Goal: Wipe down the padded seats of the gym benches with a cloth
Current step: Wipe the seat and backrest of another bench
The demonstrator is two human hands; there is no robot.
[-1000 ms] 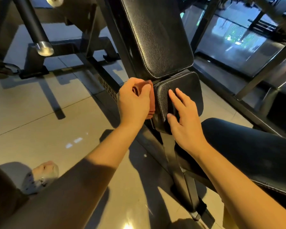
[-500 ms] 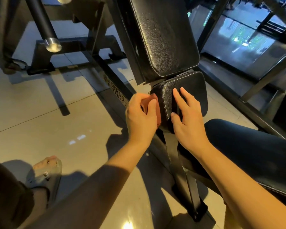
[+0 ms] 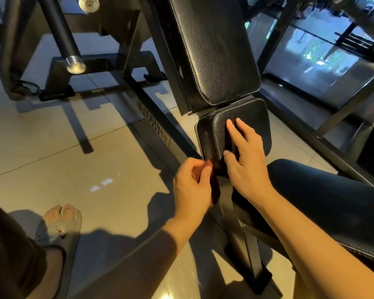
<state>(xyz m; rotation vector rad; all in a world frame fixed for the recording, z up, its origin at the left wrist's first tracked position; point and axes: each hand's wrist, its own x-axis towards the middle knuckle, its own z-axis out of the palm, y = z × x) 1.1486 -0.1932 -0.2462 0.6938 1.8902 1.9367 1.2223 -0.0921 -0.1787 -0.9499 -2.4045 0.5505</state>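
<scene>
— While the left hand grips the cloth bunched in its curled fingers at the lower left corner of the small seat pad, what would make this stroke a good one?

— I'd spread the cloth flatter, so that more than a folded edge meets the leather. Then run it along the side face and the stitched seam, where grime likely gathers. Use firm, overlapping passes before doing the top.

— And the right hand?

— It lies on the pad's top face, fingers straight and slightly spread, thumb at the near edge, holding nothing. It seems to steady the pad.

— The left arm?

— The forearm comes in from lower left, with the knuckles turned toward the camera. The cloth sits just below the pad's corner, beside the frame post. Whether it touches leather, I can't tell. Neither hand is on the tall back pad above.
</scene>
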